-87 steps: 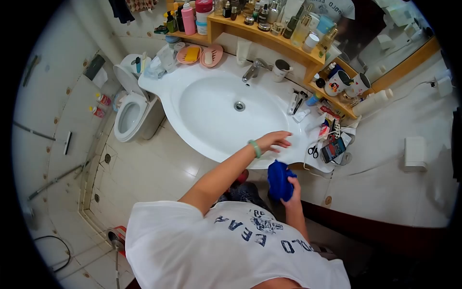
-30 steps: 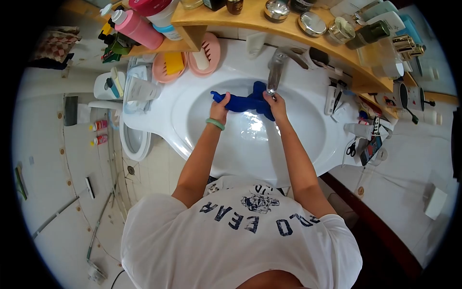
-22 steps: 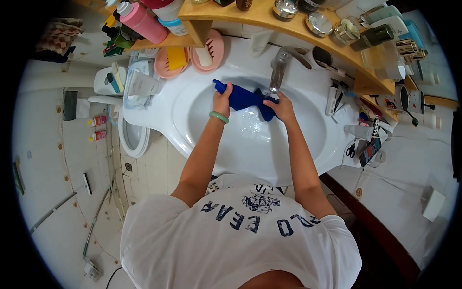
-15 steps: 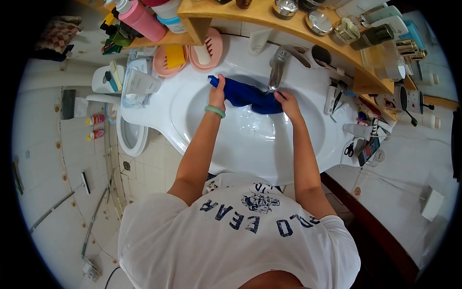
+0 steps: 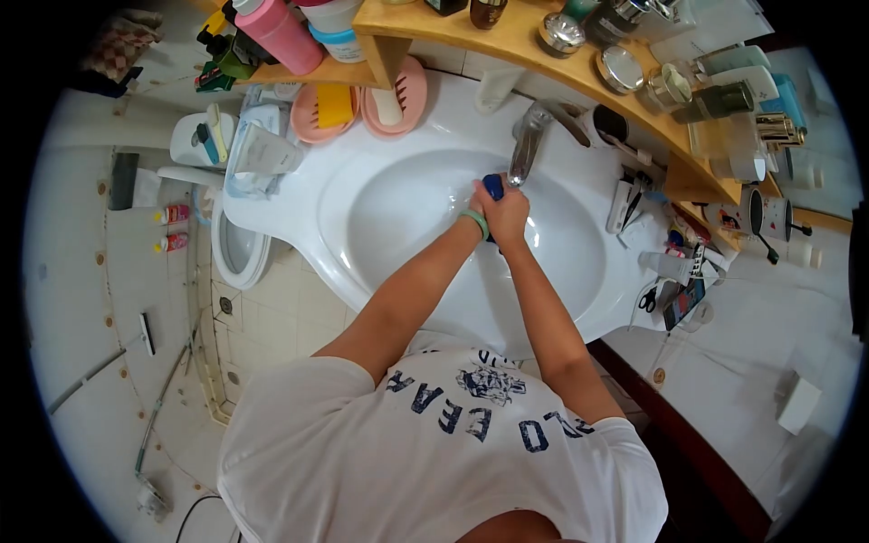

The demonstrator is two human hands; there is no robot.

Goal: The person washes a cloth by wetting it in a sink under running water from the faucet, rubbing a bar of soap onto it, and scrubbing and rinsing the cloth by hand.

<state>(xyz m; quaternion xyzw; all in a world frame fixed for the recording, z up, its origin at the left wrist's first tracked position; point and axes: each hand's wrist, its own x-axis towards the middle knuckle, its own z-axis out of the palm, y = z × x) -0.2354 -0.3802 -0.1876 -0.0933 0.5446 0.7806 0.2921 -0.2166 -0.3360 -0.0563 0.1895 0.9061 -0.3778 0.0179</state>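
A blue cloth (image 5: pixel 493 186) is bunched up between my two hands, under the metal faucet (image 5: pixel 528 149). My left hand (image 5: pixel 478 201), with a green bangle at its wrist, is closed on it and partly covered by the other hand. Pressed against it from the right, my right hand (image 5: pixel 509 213) is wrapped round the cloth too. A small bit of blue shows below the hands. Both are over the white sink basin (image 5: pixel 398 226), whose wet surface shines. Whether water is running is hard to make out.
Two pink soap dishes (image 5: pixel 398 95) stand at the basin's back left. A wooden shelf (image 5: pixel 453 25) with bottles and jars overhangs the back. Scissors (image 5: pixel 647 300), a phone (image 5: pixel 683 305) and tubes lie on the right. A toilet (image 5: pixel 240 244) is at the left.
My hands have come together below the faucet, the left one moving right. The cloth, stretched between them before, is now squeezed into a small bundle. The view has shifted slightly.
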